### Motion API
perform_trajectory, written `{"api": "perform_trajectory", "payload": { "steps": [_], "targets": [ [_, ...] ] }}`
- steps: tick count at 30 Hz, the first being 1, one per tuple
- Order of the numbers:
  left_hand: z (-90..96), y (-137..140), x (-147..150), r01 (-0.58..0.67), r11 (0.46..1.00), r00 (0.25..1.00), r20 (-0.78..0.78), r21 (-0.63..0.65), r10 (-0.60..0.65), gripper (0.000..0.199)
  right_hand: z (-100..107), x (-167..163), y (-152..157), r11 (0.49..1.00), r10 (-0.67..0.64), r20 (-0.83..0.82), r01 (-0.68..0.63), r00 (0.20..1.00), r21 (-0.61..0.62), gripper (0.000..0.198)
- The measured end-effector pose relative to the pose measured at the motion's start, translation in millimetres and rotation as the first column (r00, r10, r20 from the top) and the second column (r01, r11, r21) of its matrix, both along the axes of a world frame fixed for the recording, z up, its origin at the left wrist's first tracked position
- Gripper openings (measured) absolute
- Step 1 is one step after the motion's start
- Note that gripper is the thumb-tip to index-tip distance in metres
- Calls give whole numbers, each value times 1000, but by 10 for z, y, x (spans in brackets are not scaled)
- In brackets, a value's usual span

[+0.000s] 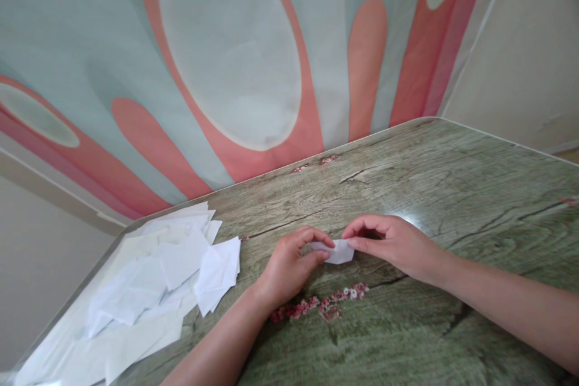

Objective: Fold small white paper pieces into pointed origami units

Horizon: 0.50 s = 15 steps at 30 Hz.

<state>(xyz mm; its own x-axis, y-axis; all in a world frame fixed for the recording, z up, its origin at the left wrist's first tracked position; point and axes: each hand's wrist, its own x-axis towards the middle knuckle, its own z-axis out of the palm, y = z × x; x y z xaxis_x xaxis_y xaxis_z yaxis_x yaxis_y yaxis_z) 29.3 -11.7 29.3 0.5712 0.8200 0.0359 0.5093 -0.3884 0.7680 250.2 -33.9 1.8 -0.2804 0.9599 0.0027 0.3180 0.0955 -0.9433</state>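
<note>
A small folded piece of white paper (340, 253) is held just above or against the table, between both hands. My left hand (296, 259) pinches its left end between thumb and fingers. At the upper right corner, the thumb and fingertips of my right hand (389, 241) are closed on the paper. Part of the paper's left side is hidden behind the left fingers. To the left of my left hand lies a small stack of folded white papers (219, 271).
A large loose pile of white sheets (149, 338) covers the table's left end. The wood-patterned table (452, 193) has printed pink flowers (321, 304) near the hands. Behind its far edge stands a wall covering (335, 72) with coral and grey shapes.
</note>
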Motion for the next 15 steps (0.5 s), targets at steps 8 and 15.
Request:
{"api": "perform_trajectory", "payload": {
  "steps": [8,15],
  "targets": [
    [-36,14,-3,13,1000,1000,2,12,-13,16,3,-18,-10,988,5,83,-18,997,156,17],
    [-36,12,20,-5,999,1000,13,37,5,17,-36,-49,-42,952,15,156,-62,988,299,22]
  ]
}}
